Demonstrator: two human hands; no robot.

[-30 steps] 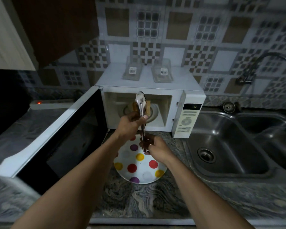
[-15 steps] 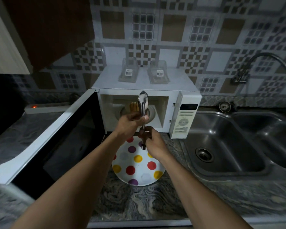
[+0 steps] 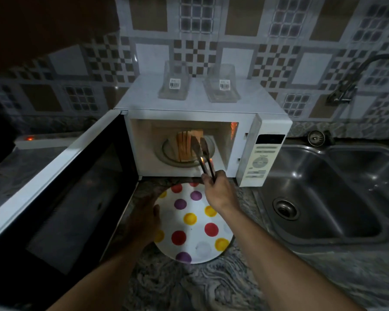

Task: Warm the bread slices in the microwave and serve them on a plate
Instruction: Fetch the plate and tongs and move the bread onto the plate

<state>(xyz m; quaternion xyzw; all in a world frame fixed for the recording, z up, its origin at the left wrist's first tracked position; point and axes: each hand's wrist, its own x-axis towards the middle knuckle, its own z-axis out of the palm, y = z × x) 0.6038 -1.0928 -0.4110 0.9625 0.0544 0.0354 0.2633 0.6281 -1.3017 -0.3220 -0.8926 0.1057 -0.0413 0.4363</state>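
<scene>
**Tongs reached into the open microwave for the bread**

The tongs (image 3: 204, 162) are gripped at their rear end by the right hand (image 3: 219, 190). Their tips are set at the rightmost of the bread slices (image 3: 185, 147), which are stood on edge on the turntable (image 3: 167, 153) inside the microwave (image 3: 200, 111); whether a slice is already clamped cannot be told. The left hand (image 3: 144, 218) is laid flat and relaxed at the left rim of the dotted plate (image 3: 198, 223), which is set on the bench (image 3: 189, 286) just in front of the microwave, beside its open door (image 3: 54, 187). One slice should be taken low and squeezed lightly so that it is not torn, then lifted clear of the sill and lowered onto the steadied plate.
</scene>
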